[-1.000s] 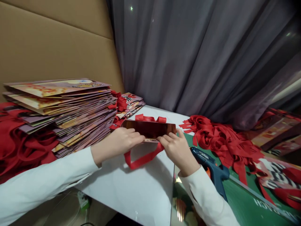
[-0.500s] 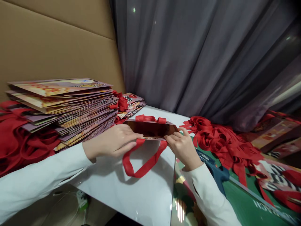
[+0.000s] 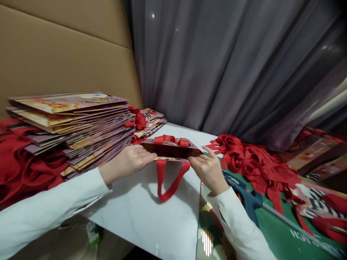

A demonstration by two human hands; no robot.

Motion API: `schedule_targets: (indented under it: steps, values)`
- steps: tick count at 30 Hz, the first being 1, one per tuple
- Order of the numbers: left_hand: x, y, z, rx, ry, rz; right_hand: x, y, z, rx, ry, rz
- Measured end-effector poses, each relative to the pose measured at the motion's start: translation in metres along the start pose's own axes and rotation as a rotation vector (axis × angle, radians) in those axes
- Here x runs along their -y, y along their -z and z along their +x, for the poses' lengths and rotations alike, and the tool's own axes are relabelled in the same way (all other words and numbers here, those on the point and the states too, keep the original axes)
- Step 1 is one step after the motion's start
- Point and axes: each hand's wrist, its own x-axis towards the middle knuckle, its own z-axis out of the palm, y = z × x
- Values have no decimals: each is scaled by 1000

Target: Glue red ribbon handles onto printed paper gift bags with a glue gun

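Observation:
Between my hands a paper gift bag [image 3: 173,159] stands with its mouth partly open toward me and its inside dark. One red ribbon handle [image 3: 171,140] lies along the far rim. Another red ribbon loop [image 3: 169,193] hangs down from the near rim over the white table. My left hand [image 3: 131,160] pinches the bag's left corner between thumb and fingers. On the other side, my right hand [image 3: 210,168] grips the right corner, its index finger raised off the edge. The bag's lower part is hidden from this angle.
At left rises a tall stack of flat printed bags [image 3: 89,122], beside piled red ribbons [image 3: 32,162]. More red ribbons [image 3: 252,159] cover the green board at right, near a dark blue glue gun [image 3: 245,195]. A grey curtain [image 3: 206,65] hangs behind the white table [image 3: 146,220].
The near ribbon loop has swung and narrowed, now hanging straighter down. My left hand has drawn slightly left along the bag's edge. Both hands keep hold of the bag.

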Motion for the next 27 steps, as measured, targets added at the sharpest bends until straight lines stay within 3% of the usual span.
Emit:
schedule_targets:
  steps: [4,8,15,20,27]
  values:
    - [-1,6,5,-65,-51,73,2,6,4,31,-27,-1]
    - [-16,9,21,33,13,112,9,12,10,150,-34,7]
    - [-46,-1,48,206,59,-24,25,16,14,250,-46,96]
    - [-43,-2,46,271,118,-165,27,10,12,234,-53,47]
    - [-29,5,29,319,65,-30,18,5,9,138,-58,-13]
